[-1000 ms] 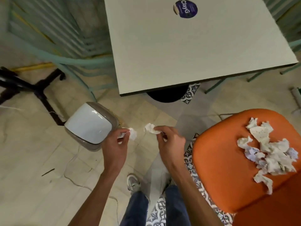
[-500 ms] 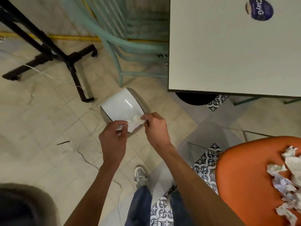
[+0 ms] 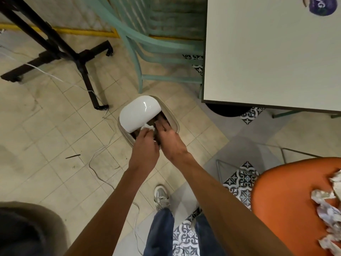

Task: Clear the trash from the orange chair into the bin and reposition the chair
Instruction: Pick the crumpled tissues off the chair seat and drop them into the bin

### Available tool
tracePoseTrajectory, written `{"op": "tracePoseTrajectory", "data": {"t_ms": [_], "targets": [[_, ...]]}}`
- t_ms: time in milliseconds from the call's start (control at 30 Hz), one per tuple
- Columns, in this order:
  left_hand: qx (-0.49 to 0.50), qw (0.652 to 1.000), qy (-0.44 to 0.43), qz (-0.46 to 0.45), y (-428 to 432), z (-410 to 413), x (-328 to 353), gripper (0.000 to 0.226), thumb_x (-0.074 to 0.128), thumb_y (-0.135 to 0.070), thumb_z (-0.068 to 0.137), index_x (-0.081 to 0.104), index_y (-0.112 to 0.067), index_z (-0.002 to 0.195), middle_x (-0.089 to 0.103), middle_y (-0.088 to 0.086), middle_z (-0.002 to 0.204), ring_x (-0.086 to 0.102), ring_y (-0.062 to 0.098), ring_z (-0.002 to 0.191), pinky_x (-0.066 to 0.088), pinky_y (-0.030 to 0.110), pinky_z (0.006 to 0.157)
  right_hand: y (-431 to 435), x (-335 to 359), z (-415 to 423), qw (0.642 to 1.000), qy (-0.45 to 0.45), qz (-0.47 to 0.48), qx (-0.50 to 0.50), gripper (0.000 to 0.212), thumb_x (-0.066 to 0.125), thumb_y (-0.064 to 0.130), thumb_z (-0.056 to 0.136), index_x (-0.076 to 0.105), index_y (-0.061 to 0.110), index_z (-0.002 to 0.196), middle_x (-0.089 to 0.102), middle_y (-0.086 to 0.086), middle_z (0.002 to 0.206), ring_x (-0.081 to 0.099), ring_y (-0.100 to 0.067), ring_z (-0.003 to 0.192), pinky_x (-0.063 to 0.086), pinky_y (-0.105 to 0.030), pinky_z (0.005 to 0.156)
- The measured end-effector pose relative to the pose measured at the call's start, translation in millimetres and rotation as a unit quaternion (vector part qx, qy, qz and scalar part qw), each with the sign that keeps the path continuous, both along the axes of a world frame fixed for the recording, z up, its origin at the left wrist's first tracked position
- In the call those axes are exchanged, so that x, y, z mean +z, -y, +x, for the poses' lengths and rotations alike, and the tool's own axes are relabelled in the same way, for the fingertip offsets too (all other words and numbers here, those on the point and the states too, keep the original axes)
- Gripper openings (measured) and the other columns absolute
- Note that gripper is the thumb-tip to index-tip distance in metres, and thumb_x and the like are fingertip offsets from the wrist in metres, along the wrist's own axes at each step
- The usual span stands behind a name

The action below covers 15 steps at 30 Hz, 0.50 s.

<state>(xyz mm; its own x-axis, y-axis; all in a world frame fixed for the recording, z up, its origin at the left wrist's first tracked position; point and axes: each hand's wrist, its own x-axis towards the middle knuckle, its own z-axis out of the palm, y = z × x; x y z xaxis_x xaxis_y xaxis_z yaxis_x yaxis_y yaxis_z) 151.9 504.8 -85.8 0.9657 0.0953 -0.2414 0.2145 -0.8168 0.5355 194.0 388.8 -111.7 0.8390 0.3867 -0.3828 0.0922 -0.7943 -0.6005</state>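
Observation:
A small bin [image 3: 173, 121] with a white swing lid [image 3: 139, 113] stands on the tiled floor in the middle of the head view. My right hand [image 3: 167, 133] reaches into its opening with straight fingers that push the lid back. My left hand [image 3: 146, 146] sits just beside it at the bin's near rim and pinches a crumpled white paper scrap [image 3: 147, 127]. The orange chair [image 3: 287, 206] is at the lower right, and several crumpled paper scraps [image 3: 326, 206] lie on its seat.
A white table [image 3: 267, 52] with a purple sticker fills the upper right. A teal chair [image 3: 158, 45] stands behind the bin. A black stand [image 3: 60, 52] and thin white cables cross the floor on the left. My shoe and jeans are below.
Both hands moved forward from above the lid into the bin's mouth. The lid has swung open under my right hand. The view shifted left, so less of the orange chair shows.

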Motion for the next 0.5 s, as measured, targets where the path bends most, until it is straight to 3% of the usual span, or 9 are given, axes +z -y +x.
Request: {"op": "tracePoseTrajectory", "data": {"t_ms": [100, 200, 267, 367, 433, 500], "targets": [[-0.119, 0.985, -0.05, 0.114, -1, 12, -31, 0.059, 0.069, -0.013, 0.095, 0.045, -0.006, 0.149, 0.048, 0.014, 0.149, 0.047, 0.026, 0.136, 0.046, 0.035, 0.112, 1, -2, 1, 1.0, 0.017, -0.014, 0.015, 0.067, 0.056, 0.002, 0.102, 0.031, 0.009, 0.164, 0.02, -0.01, 0.174, 0.047, -0.036, 0.146, 0.047, -0.05, 0.116], [-0.24, 0.929, -0.169, 0.225, 2, 24, -42, 0.07, 0.056, -0.015, 0.102, 0.022, -0.003, 0.161, 0.022, 0.021, 0.167, 0.024, 0.04, 0.153, 0.029, 0.044, 0.123, 6, 1, 0, 0.999, 0.027, -0.033, 0.019, 0.078, 0.06, 0.001, 0.1, 0.025, 0.016, 0.167, 0.015, -0.003, 0.176, 0.055, -0.037, 0.139, 0.053, -0.049, 0.111], [-0.256, 0.913, -0.219, 0.231, 4, 29, -36, 0.071, 0.051, -0.013, 0.103, 0.014, -0.005, 0.164, 0.012, 0.021, 0.171, 0.028, 0.043, 0.152, 0.033, 0.046, 0.12, 16, 9, -5, 0.999, 0.038, -0.013, 0.003, 0.081, 0.06, -0.002, 0.097, 0.026, 0.019, 0.167, 0.021, -0.003, 0.175, 0.06, -0.037, 0.133, 0.057, -0.05, 0.105], [-0.199, 0.947, -0.19, 0.162, 5, 28, -22, 0.07, 0.061, -0.014, 0.099, 0.027, -0.013, 0.16, 0.047, 0.015, 0.153, 0.061, 0.035, 0.126, 0.053, 0.044, 0.1, 30, 23, -15, 0.997, 0.07, 0.026, -0.037, 0.074, 0.061, -0.001, 0.096, 0.035, 0.018, 0.162, 0.045, -0.009, 0.163, 0.07, -0.038, 0.114, 0.062, -0.051, 0.093], [-0.184, 0.961, -0.149, 0.145, 8, 22, -5, 0.057, 0.064, -0.015, 0.098, 0.042, -0.021, 0.15, 0.066, 0.009, 0.129, 0.069, 0.031, 0.109, 0.06, 0.044, 0.09, 40, 30, -22, 0.992, 0.102, 0.03, -0.069, 0.066, 0.06, 0.003, 0.097, 0.042, 0.02, 0.158, 0.053, -0.007, 0.155, 0.071, -0.035, 0.109, 0.063, -0.049, 0.087], [-0.164, 0.972, -0.102, 0.134, 14, 15, 14, 0.05, 0.063, -0.019, 0.099, 0.048, -0.025, 0.146, 0.071, 0.005, 0.118, 0.071, 0.028, 0.104, 0.062, 0.047, 0.086, 52, 37, -28, 0.986, 0.13, 0.027, -0.103, 0.056, 0.058, 0.007, 0.1, 0.048, 0.021, 0.153, 0.057, -0.004, 0.152, 0.071, -0.031, 0.112, 0.064, -0.045, 0.087]]}}
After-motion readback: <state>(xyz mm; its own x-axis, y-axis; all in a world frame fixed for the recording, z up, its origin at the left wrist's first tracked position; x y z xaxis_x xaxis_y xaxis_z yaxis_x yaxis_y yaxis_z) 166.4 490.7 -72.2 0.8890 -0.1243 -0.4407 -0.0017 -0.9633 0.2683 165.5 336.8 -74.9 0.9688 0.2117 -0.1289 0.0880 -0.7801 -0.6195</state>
